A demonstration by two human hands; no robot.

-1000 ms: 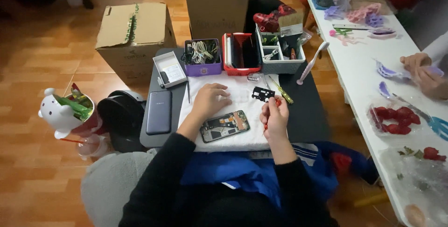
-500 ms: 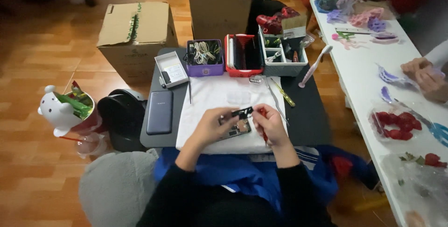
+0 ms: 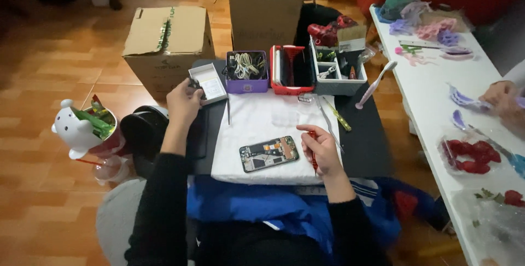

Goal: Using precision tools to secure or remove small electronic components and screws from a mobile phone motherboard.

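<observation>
Landmark: the white cloth (image 3: pixel 257 129) spread on the dark counter (image 3: pixel 366 145).

Far left of the cloth, on the floor: a white bear-shaped pot (image 3: pixel 82 129) holding green and red pieces; contents too small to tell further. Behind it, a closed cardboard box (image 3: pixel 167 44) with green tape on top.

Left of the cloth: the left hand (image 3: pixel 183 102), fingers curled onto the near edge of a small white tray (image 3: pixel 209 83). The tray is shallow and looks mostly bare; whether the fingers pinch anything inside cannot be told.

Behind the cloth, in a row: a purple tub (image 3: pixel 247 74) filled with coiled cables; a red tray (image 3: pixel 292 69) with flat dark and white items stood on edge; a grey compartment box (image 3: pixel 338 72) with small tools and parts in separate cells, red items piled at its back. Behind these, a tall open cardboard box (image 3: pixel 266 9), inside not visible.

On the cloth, near its front edge: an opened phone (image 3: pixel 269 154), lying flat, inner boards and copper-coloured parts exposed, untouched by either hand.

Just right of the phone: the right hand (image 3: pixel 320 148), closed around a thin red-handled tool (image 3: pixel 313 154), tip pointing down toward the cloth.

Right of the cloth: a long white table (image 3: pixel 432 96) carrying clear packets of red pieces (image 3: pixel 470 156) and purple shapes; another person's hand (image 3: pixel 503 96) rests there.
</observation>
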